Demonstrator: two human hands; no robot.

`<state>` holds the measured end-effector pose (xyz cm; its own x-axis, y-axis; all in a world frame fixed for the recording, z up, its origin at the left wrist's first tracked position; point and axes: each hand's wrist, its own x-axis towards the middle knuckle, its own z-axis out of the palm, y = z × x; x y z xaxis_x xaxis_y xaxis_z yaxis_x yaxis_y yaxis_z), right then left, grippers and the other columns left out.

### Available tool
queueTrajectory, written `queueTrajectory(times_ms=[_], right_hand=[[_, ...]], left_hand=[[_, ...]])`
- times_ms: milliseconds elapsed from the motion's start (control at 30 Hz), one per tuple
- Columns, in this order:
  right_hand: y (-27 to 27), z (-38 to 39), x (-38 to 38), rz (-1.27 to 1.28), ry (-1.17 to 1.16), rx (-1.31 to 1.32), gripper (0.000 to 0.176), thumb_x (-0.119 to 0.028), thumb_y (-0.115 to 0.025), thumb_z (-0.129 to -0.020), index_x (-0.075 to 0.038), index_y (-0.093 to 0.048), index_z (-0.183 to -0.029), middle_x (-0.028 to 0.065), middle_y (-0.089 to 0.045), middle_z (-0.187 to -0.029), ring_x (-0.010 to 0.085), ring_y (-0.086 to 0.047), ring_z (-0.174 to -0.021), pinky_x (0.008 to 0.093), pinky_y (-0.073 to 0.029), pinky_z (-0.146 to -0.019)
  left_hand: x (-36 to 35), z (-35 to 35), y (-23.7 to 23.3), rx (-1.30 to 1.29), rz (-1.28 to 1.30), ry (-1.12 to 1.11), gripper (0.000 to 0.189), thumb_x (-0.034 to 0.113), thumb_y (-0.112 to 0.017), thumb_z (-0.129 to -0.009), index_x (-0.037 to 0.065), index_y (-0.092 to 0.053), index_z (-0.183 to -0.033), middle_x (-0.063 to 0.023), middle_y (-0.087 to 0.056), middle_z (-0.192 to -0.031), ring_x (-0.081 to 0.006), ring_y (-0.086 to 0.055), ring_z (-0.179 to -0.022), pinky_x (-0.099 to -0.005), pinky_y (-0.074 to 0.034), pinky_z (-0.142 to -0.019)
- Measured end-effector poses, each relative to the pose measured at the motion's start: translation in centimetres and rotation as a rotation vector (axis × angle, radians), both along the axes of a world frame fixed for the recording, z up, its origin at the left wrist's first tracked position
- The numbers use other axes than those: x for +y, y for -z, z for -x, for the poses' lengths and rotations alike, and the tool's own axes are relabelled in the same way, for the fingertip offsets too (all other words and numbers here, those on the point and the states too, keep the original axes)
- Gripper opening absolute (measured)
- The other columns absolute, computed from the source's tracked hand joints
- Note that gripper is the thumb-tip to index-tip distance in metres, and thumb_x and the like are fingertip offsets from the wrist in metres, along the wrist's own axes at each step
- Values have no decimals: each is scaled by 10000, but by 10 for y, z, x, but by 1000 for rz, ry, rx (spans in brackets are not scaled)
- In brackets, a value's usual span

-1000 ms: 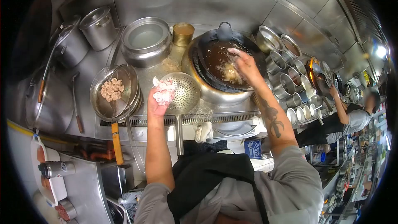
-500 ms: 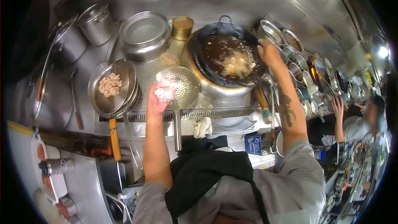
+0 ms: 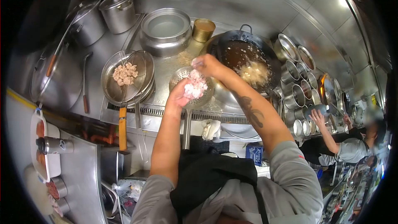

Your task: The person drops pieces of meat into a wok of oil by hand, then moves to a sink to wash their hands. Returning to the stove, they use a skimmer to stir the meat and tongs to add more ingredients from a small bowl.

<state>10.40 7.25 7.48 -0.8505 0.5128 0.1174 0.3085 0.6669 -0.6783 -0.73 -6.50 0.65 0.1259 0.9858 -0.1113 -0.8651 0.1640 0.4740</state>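
Note:
My left hand cups a clump of pale, white-coated raw meat pieces above a perforated strainer ladle. Just above the clump is my right hand, its fingers pinched together; whatever they hold is too small to make out. To the right, a black wok contains dark oil, where a bubbling, pale golden batch is frying. On the left, browned meat pieces lie in a wire mesh strainer with a wooden handle.
Behind the ladle stand a steel pot and an open tin can. Lidded pots fill the back left. Steel containers crowd the right side, with a co-worker beyond. A folded cloth sits at the stove's front edge.
My right hand has come left from the wok's right side to the meat clump in my left hand. The camera view has shifted, and the co-worker's arm has moved.

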Motion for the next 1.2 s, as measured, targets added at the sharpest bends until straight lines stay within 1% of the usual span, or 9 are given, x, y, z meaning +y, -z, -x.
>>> queueTrajectory(times_ms=[67, 167, 333, 467, 567, 600, 700, 1000, 1200], right_hand=[[1, -5, 3, 151, 174, 22, 200, -169, -625, -808, 3, -664, -903, 149, -677, -787, 178, -638, -711, 328, -500, -658], [-10, -7, -12, 347, 130, -196, 245, -190, -622, -853, -4, -652, -1010, 48, -641, -735, 106, -572, -648, 289, -479, -586], [0, -12, -23, 12, 33, 97, 207, -207, -606, -872, -8, -609, -930, 44, -618, -735, 116, -560, -631, 277, -459, -568], [-18, -21, -24, 626, 245, 195, 132, -142, -577, -876, -14, -546, -876, 93, -631, -767, 162, -597, -610, 264, -487, -536], [-10, -28, -22, 1034, 330, 420, 134, -135, -542, -896, -1, -536, -893, 138, -642, -835, 212, -626, -640, 309, -535, -558], [-3, -30, -17, 1173, 264, 455, 137, -121, -502, -910, 5, -540, -947, 171, -639, -885, 244, -640, -710, 349, -561, -636], [-10, -26, -31, 1337, 376, 587, 148, -126, -533, -894, -6, -549, -979, 157, -628, -843, 241, -637, -711, 350, -534, -587], [0, -28, -17, 1536, 368, 823, 149, -170, -560, -896, -27, -584, -932, 95, -614, -799, 210, -613, -693, 329, -518, -594], [-1, -21, -26, 1147, 527, 465, 140, -170, -589, -895, -31, -606, -901, 58, -625, -771, 173, -610, -657, 300, -519, -601]], left_hand=[[1, 4, 4, -28, 7, 2, 323, 195, -493, -864, 30, -539, -1137, -126, -641, -1010, -262, -647, -879, -430, -554, -686], [6, 6, 6, -45, 18, 3, 314, 199, -486, -872, 31, -547, -1130, -125, -642, -1006, -260, -647, -875, -423, -555, -685], [18, 7, 14, -96, -5, 24, 323, 215, -464, -892, 13, -549, -1129, -129, -644, -1013, -256, -645, -877, -409, -553, -681], [14, 6, 2, -89, 73, -9, 338, 236, -452, -904, 5, -547, -1132, -129, -644, -1018, -254, -641, -894, -403, -549, -678], [11, 5, -7, -145, 19, 10, 340, 231, -459, -895, 1, -549, -1128, -129, -643, -1016, -255, -637, -894, -403, -546, -681], [13, 5, -1, -137, 26, 0, 335, 223, -462, -889, -1, -553, -1120, -131, -644, -1011, -256, -638, -884, -404, -546, -680], [23, 4, 17, -122, 55, -28, 320, 207, -472, -875, -5, -564, -1097, -138, -647, -993, -261, -641, -854, -406, -547, -677], [24, -4, 12, -97, 88, -9, 320, 227, -524, -871, 3, -566, -1095, -139, -647, -988, -264, -642, -849, -410, -550, -700], [33, -8, 15, -65, -20, 79, 343, 233, -559, -877, 13, -549, -1140, -117, -645, -1021, -250, -642, -886, -395, -552, -713]])
